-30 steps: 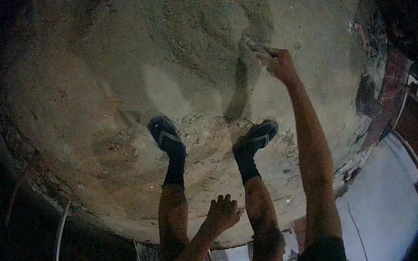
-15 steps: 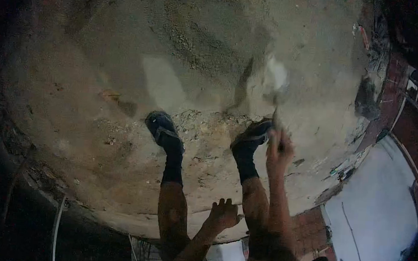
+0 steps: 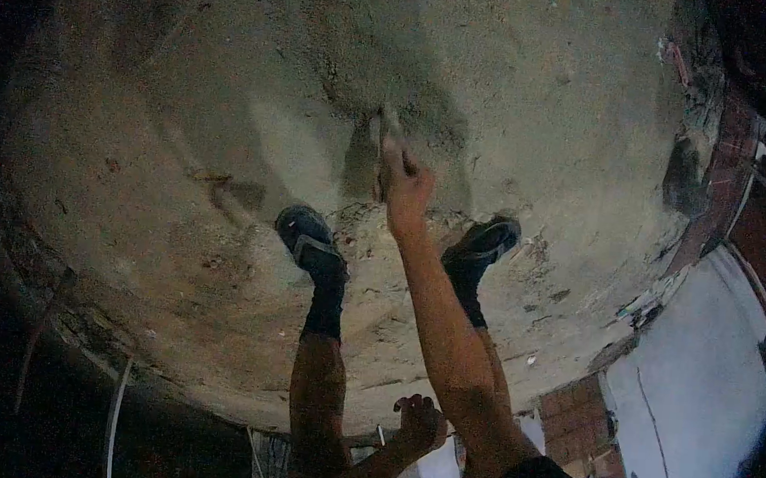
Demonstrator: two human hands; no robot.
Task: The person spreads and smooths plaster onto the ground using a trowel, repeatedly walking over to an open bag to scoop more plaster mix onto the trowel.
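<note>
My right hand [image 3: 406, 194] is closed around a trowel [image 3: 387, 131]. It reaches forward between the feet, and the trowel's blade meets damp grey mortar [image 3: 412, 72], partly in shadow and hard to make out. Close to my lap hangs my left hand [image 3: 422, 422], its fingers loosely bent and nothing visible in them. My two feet in dark shoes, the left shoe [image 3: 305, 234] and the right shoe [image 3: 489, 242], stand apart on the rough edge of the smoother grey surface.
Left of the feet lies a small orange-and-dark object [image 3: 212, 176], too blurred to name. A pale sheet [image 3: 693, 376] and reddish tiles [image 3: 570, 421] are at the lower right. A dark patch [image 3: 687, 176] marks the right edge. A pale strip [image 3: 115, 425] runs at the lower left.
My right hand has swung left with the trowel, from beside the right shoe to between the feet. My left hand has shifted slightly right and down, its fingers more bent.
</note>
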